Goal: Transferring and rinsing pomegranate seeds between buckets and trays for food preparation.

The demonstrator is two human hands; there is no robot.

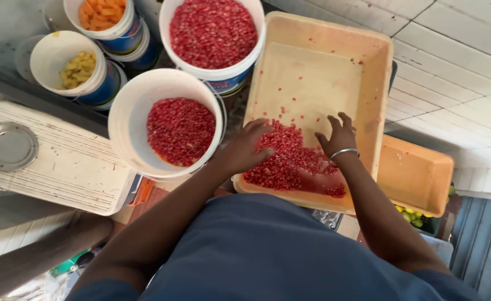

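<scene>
— Red seeds (290,161), heaped at the near end of the tan plastic tray (318,72). Are both hands in them?

— Yes. The left hand (248,147) lies on the left side of the heap, fingers curved and loosely spread, palm down on the seeds. The right hand (339,136), with a metal bangle (344,151) at the wrist, rests at the right edge of the heap, fingers splayed wide. Neither is closed around anything.

— How would those seeds handle?

— Light, loose and wet, I'd judge. They look soft-skinned and easy to burst, and a few strays dot the far end of the tray. Pinching would crush them; a cupped palm scooping from beneath the heap seems the gentler hold.

— What stands around?

— Just left of the tray, a white bucket (128,117) partly filled with the same seeds, and behind it a fuller bucket (170,33). Farther left, a tub of yellow pieces (78,69) and a tub of orange pieces (103,14). A steel plate (6,146) sits on a white box (72,167), and an orange tray (418,175) is at the right.
</scene>
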